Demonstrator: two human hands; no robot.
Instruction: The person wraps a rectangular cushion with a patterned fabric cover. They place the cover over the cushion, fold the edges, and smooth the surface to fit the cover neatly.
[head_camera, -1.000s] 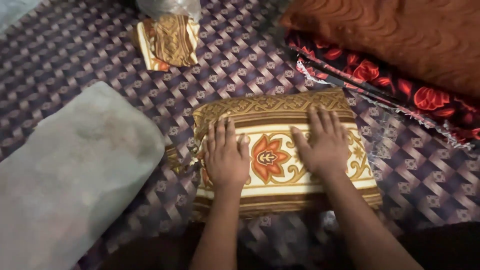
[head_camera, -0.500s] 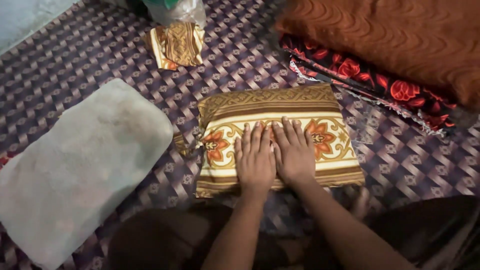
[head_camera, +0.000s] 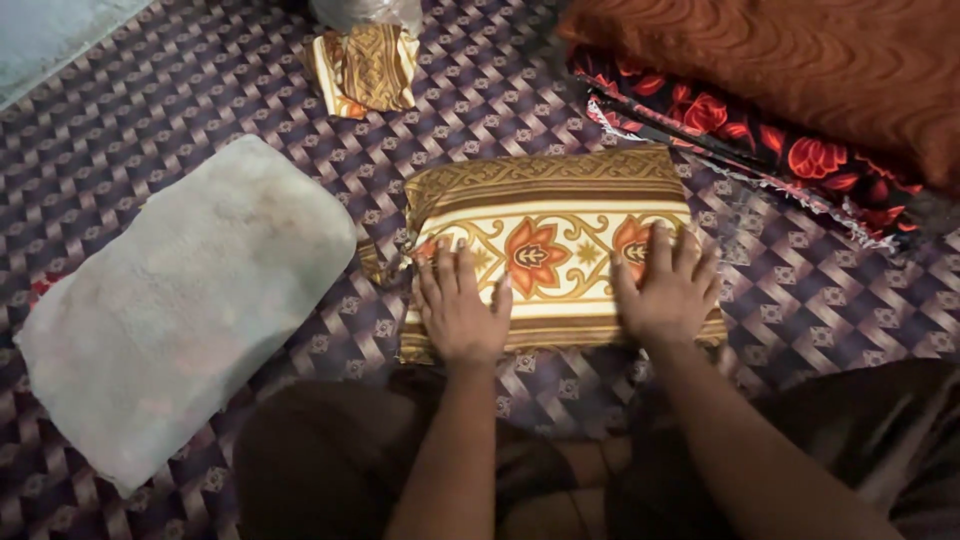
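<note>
Both hands lie flat, palms down and fingers spread, on a folded patterned cloth (head_camera: 550, 245): the left hand (head_camera: 458, 308) presses its near left part, the right hand (head_camera: 668, 292) its near right corner, the two well apart with an orange flower motif between them. The cloth forms a rectangle whose long axis runs left to right, its gold-brown border along the far edge and a brown stripe along the near edge. It rests on a purple geometric mat (head_camera: 200, 90) on the floor, just beyond the person's knees. To the left lies a pale, bare pillow (head_camera: 190, 300), tilted with its long axis running from near left to far right. At the far edge sits a smaller folded cloth (head_camera: 365, 68) of the same pattern, with a clear plastic bag (head_camera: 365, 12) touching it; its contents cannot be told. At far right, a rust-brown blanket (head_camera: 790, 70) lies on a dark red-flowered cloth (head_camera: 760, 145).
</note>
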